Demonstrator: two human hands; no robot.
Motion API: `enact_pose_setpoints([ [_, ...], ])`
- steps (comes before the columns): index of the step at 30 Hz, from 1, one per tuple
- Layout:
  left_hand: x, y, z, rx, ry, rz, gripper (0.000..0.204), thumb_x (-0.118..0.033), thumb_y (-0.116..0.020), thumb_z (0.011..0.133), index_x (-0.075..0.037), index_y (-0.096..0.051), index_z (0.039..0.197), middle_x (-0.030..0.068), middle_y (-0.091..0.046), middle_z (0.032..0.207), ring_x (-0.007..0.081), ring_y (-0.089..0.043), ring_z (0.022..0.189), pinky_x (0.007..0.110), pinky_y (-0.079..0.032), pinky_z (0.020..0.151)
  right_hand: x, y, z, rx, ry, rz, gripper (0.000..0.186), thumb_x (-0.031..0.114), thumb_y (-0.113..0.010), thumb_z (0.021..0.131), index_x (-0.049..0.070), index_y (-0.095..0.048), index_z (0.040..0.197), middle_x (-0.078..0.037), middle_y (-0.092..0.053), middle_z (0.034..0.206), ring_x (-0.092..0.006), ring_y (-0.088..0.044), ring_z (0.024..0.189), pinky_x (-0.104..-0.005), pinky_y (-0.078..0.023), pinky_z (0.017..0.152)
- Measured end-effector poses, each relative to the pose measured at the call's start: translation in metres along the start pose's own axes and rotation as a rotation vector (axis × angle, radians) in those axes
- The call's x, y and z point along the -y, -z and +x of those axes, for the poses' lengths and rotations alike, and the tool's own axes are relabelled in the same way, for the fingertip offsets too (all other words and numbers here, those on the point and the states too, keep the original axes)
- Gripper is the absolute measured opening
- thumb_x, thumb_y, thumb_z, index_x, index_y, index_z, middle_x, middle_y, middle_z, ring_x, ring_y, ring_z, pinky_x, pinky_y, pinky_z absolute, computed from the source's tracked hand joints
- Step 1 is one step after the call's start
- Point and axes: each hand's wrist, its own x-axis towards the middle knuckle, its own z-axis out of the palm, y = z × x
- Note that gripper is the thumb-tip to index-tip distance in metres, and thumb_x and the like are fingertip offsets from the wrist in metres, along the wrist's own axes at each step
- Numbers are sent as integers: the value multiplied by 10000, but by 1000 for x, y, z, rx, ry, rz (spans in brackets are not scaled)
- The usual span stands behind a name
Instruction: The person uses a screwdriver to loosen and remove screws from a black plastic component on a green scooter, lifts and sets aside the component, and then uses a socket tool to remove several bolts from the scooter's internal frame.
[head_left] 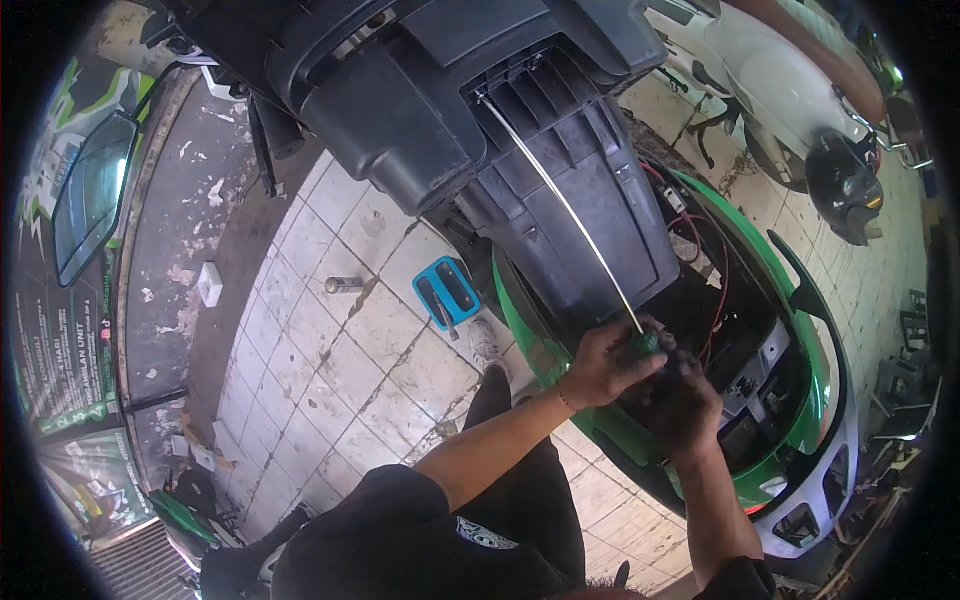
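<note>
A long screwdriver (565, 202) with a thin bright shaft and a green handle slants across the middle of the view. Its tip reaches into a recess in the black plastic storage box (570, 220) of a scooter. Closed round the handle is my left hand (603, 368), its thumb lying along the near side. My right hand (686, 405) is curled against the handle's end, its fingers dark and partly blurred. Below both hands lies the opened rear of the scooter, framed by green body panels (515, 310), with red wires (722, 270) showing inside.
On the tiled floor to the left are a blue tray (447, 292) with a black tool on it and a small can (344, 285). A white scooter (790, 70) stands at the far right beside a black helmet (842, 180). A mirror (95, 195) is at the left.
</note>
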Motion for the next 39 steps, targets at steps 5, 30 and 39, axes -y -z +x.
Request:
enact_pose_setpoints([
  [5, -18, -3, 5, 93, 74, 66, 446, -113, -764, 858, -18, -594, 1260, 94, -673, 1202, 176, -614, 1141, 335, -492, 971, 17, 62, 22, 490, -267, -24, 357, 467, -543, 977, 121, -571, 1058, -33, -607, 855, -149, -602, 685, -295, -475, 551],
  [30, -10, -20, -12, -219, 79, -74, 549, -30, -769, 846, 31, -496, 1319, 105, -657, 1162, 158, -644, 1041, 286, -537, 910, 11, 42, 6, 297, -57, -103, 370, 489, -477, 1005, 151, -576, 1116, -9, -603, 997, -134, -543, 725, -259, -399, 546],
  [39, -20, -25, -7, -166, 63, -43, 483, -21, -693, 907, 19, -487, 1342, 68, -650, 1097, 150, -642, 1020, 281, -531, 929, 14, 39, 4, 186, -58, -115, 358, 509, -528, 988, 157, -571, 1037, -31, -579, 971, -138, -557, 752, -234, -405, 550],
])
